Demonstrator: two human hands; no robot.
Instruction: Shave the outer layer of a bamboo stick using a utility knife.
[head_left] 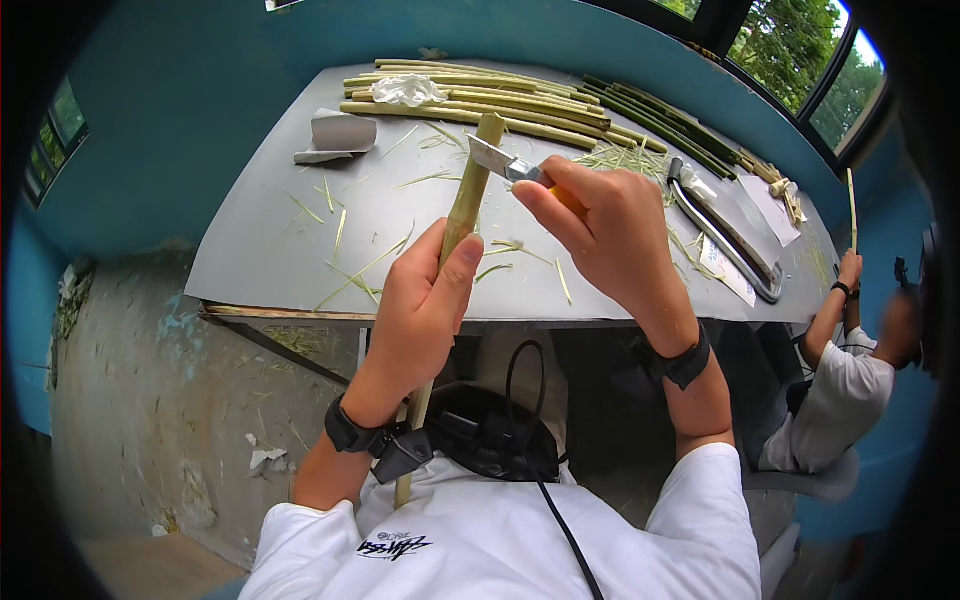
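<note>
My left hand (425, 290) is closed around a pale green bamboo pole (467, 205), which slants up from my lap over the table's front edge. My right hand (605, 220) grips the orange handle of a utility knife (502, 160). Its wide blade lies against the pole a little below the upper end, above my left hand. The pole's lower part runs down behind my left wrist toward my shirt. Thin green shavings (340, 235) are scattered on the grey table (250, 240) around both hands.
Peeled poles (560, 118) with crumpled white tissue (408, 91) lie at the back, beside darker green poles (665, 118). A bow saw (725, 235) rests at the right, a grey curved piece (340, 135) at the left. Another person (835, 390) sits at far right, holding a stick.
</note>
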